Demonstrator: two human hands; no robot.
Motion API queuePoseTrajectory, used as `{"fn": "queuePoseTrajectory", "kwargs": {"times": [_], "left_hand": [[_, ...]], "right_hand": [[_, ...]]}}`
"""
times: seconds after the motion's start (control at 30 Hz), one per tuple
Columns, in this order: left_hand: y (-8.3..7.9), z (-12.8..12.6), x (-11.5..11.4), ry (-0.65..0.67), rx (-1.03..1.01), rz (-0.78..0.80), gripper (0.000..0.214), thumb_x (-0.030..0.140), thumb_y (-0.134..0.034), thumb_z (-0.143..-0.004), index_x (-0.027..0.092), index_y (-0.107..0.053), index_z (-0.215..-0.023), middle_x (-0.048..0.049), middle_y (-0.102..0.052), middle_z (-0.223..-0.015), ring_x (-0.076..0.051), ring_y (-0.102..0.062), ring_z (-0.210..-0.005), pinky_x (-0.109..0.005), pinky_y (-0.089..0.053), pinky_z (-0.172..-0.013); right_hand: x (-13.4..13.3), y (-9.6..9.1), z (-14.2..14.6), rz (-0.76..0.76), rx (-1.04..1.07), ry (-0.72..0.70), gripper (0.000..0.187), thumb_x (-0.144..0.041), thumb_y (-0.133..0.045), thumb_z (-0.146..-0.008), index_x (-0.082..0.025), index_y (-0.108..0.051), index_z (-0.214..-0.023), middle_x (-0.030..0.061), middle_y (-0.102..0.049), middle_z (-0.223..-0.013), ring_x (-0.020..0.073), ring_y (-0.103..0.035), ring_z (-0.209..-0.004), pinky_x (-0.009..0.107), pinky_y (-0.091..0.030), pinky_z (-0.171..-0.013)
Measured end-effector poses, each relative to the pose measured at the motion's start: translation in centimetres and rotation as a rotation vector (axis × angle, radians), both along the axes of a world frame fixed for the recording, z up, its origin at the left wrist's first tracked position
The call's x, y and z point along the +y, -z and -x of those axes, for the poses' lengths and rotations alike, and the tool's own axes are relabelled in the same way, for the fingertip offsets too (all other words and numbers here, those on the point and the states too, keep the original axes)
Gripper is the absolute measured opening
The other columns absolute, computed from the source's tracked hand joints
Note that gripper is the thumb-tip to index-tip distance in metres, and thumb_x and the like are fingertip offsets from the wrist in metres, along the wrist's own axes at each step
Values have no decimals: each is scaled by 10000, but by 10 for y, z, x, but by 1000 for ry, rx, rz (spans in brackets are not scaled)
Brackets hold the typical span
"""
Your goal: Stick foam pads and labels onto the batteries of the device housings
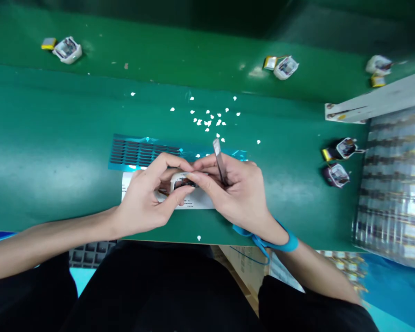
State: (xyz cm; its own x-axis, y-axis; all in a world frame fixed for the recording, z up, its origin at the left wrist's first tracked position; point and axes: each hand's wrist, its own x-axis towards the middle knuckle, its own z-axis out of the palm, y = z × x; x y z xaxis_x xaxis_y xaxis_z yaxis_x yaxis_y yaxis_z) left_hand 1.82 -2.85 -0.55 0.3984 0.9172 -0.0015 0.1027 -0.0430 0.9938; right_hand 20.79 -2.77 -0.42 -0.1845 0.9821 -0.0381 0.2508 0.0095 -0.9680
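Note:
Between the fingers of my left hand (141, 198) is a small white plastic housing (176, 179) with dark electronic parts showing inside it. My right hand (244, 193) has metal tweezers (219, 159) tucked in its grip, their broad end pointing up and away from me. My right thumb and fingertips press at the right side of the housing. What the fingertips pinch there is hidden. Under both hands lies a white printed sheet (202, 201). A blue sheet of black adhesive strips (134, 151) lies just beyond my left hand.
Several small white round stickers (207, 123) are scattered on the green table (55, 138). Open housings with yellow-edged batteries stand at the back left (68, 50), back right (286, 68) and right (346, 148). Stacked clear trays (394, 184) occupy the right edge. A blue wrist strap (287, 242) trails its cord.

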Motion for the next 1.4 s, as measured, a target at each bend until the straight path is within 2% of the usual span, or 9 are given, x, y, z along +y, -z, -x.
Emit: {"fn": "queuePoseTrajectory", "kwargs": {"times": [0.2,0.3,0.5,0.6,0.83,1.0,1.23,1.3,1.4], "left_hand": [[-4,0,11,-29,25,145,86,191,-661,-944,212,-583,-973,51,-656,-615,-98,-579,-431,-198,-477,-405],[5,-2,15,-31,55,197,113,197,-678,-925,208,-569,-956,46,-658,-598,-107,-589,-419,-202,-499,-414],[17,-4,16,-45,107,176,119,205,-672,-922,210,-563,-969,47,-665,-599,-121,-641,-468,-205,-542,-468],[17,-4,15,-47,108,151,131,210,-681,-912,213,-563,-970,46,-668,-605,-131,-653,-484,-216,-561,-481],[15,-4,13,-45,136,91,111,206,-673,-920,208,-569,-962,42,-669,-620,-118,-645,-494,-196,-528,-486],[15,-5,11,-65,150,85,124,221,-678,-915,210,-568,-971,45,-667,-617,-128,-644,-488,-210,-506,-472],[16,-5,10,-74,136,90,114,196,-664,-911,202,-572,-978,43,-659,-606,-130,-642,-486,-214,-507,-468],[17,-5,10,-74,136,85,121,186,-673,-902,202,-579,-978,46,-653,-602,-124,-635,-488,-210,-508,-478],[15,-4,11,-75,143,83,87,185,-676,-897,193,-618,-962,30,-670,-656,-109,-621,-506,-204,-490,-477]], "right_hand": [[10,3,-9,-177,-36,106,447,-462,-432,-1112,-226,-698,-842,2,-693,-808,111,-603,-627,284,-501,-617],[17,-3,-21,-275,-128,158,513,-480,-405,-1117,-239,-676,-755,11,-651,-772,145,-624,-712,321,-510,-723],[24,-19,-39,-111,-182,-314,451,-475,-538,-1073,-211,-731,-763,0,-744,-767,113,-649,-630,273,-456,-587],[25,-19,-39,-121,-204,-429,414,-436,-518,-1081,-216,-761,-829,-10,-743,-752,100,-623,-615,261,-425,-571],[32,-9,-35,-32,-224,-598,410,-274,-542,-1045,-196,-747,-698,-14,-766,-778,68,-582,-551,255,-412,-560],[31,-3,-31,194,-147,-600,410,-327,-563,-1046,-181,-774,-727,39,-797,-807,103,-728,-657,219,-537,-587],[33,2,-28,438,95,-548,395,-491,-663,-1002,-159,-740,-804,31,-789,-724,126,-757,-620,214,-628,-605],[33,1,-28,438,169,-481,393,-508,-685,-985,-158,-723,-809,29,-782,-700,127,-751,-599,209,-631,-588],[29,-6,-27,279,268,-346,358,-484,-702,-985,-174,-718,-807,14,-768,-697,119,-744,-585,193,-618,-551]]}}
